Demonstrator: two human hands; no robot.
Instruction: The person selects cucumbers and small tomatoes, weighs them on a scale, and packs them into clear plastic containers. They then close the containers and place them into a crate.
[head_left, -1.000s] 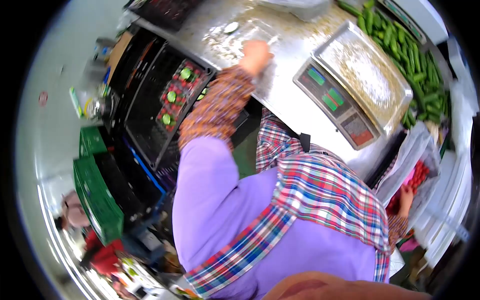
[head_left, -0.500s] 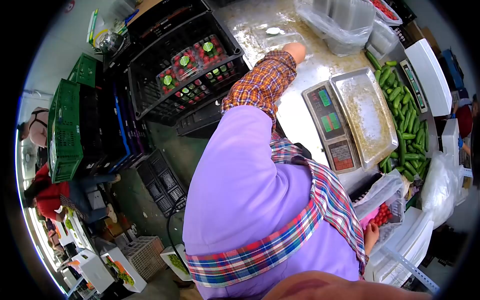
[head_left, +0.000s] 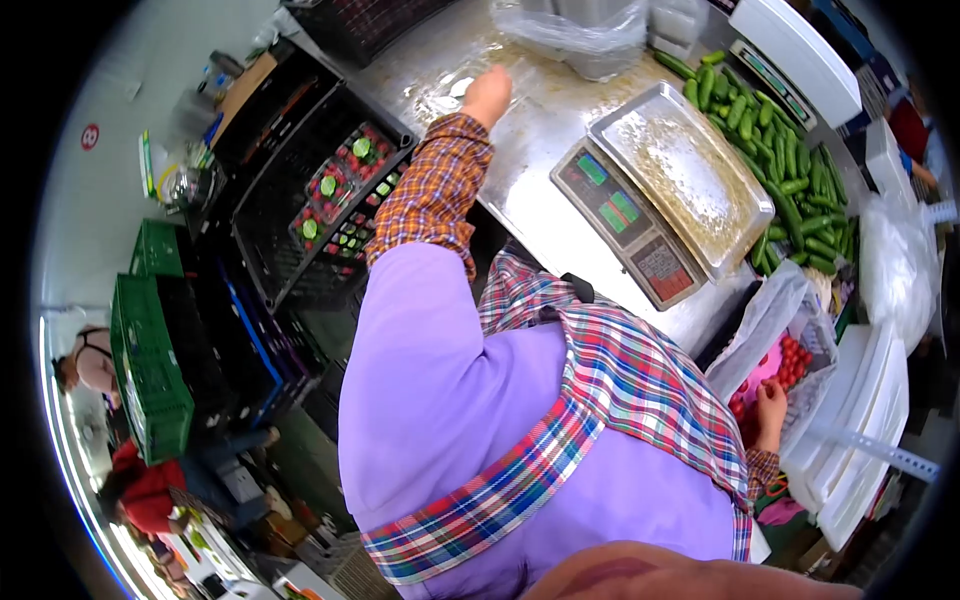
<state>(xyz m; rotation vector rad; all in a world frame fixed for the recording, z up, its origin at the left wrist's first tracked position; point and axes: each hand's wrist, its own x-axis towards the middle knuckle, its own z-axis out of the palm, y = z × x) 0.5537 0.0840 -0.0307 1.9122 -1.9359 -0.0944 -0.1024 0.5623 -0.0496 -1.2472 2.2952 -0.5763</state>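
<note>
My left hand [head_left: 487,97] is stretched out over the metal table, its fingers curled at a thin clear plastic container [head_left: 442,98] with a white label. Glare blurs the container's outline, and my fingertips are turned away. Low on the right, my right hand [head_left: 769,403] reaches into a lined crate [head_left: 745,345]. Its fingers are bent in against small red cherry tomatoes [head_left: 794,362], and something pink lies beside them. Between my hands stands a weighing scale [head_left: 625,222] with lit green displays and a shallow metal tray [head_left: 690,180] on top.
A black crate [head_left: 262,215] at the left holds several labelled punnets [head_left: 328,186] of red fruit. Cucumbers [head_left: 790,165] are heaped beyond the tray. Bagged clear containers [head_left: 590,40] stand at the back, and green crates [head_left: 150,365] at the far left. Another person in red [head_left: 145,490] works there.
My view has turned and shifted. My left hand has drawn toward the black crate side, and the white label has moved along with it. My right hand stays in the tomato crate, showing more fully.
</note>
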